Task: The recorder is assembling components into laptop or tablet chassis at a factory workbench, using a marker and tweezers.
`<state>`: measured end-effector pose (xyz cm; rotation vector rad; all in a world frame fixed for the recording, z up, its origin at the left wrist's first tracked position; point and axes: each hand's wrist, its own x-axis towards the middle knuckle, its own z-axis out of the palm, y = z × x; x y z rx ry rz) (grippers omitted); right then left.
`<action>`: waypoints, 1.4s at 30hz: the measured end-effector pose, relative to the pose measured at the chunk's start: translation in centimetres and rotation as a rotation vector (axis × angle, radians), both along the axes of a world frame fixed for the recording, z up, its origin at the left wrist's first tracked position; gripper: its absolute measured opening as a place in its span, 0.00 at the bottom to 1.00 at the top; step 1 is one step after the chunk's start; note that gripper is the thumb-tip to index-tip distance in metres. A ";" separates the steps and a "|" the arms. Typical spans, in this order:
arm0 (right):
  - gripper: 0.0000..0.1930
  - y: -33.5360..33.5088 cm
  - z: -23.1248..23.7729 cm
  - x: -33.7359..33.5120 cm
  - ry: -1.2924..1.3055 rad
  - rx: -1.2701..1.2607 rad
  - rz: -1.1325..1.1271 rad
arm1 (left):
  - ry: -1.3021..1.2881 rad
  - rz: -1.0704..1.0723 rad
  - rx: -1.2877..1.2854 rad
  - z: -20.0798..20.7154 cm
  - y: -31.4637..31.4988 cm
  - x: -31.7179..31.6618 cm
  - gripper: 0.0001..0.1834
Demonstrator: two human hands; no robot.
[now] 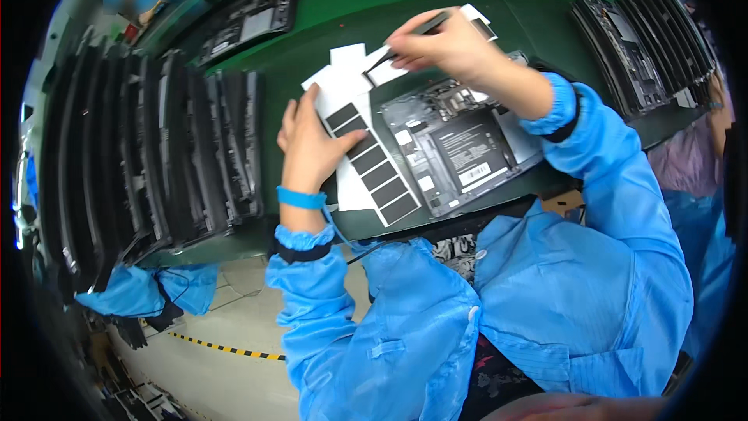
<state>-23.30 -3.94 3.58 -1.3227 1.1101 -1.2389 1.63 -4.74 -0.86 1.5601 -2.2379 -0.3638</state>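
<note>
Black-patch sticker sheet (382, 175) on desk (545, 23), just left of laptop base (475, 152). Left hand (310, 140) splayed on it, gripping nothing; right hand (452, 45) pinches tweezers (431, 24). Sheet likely light, bendy; take white edges.

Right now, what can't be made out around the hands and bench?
All in the head view:
Dark tool: middle hidden by the right hand.
Strip of black pads: partly covered by the left hand.
Laptop base: upper right part behind the right forearm.
Left row of dark units: faces hidden by one another.
Person, far right: cut off by the lens rim.
</note>
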 end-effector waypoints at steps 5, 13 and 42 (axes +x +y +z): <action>0.13 5.5 -0.2 -8.2 0.031 0.167 -0.206 | 0.329 -0.370 -0.048 2.5 3.8 -4.0 0.18; 0.13 7.1 -2.3 -5.9 -0.095 0.282 -0.103 | 0.022 -0.602 -0.045 1.2 8.8 -8.2 0.29; 0.12 6.4 -2.6 -5.1 -0.040 0.318 -0.145 | -0.035 -0.443 -0.051 1.2 9.2 -10.2 0.37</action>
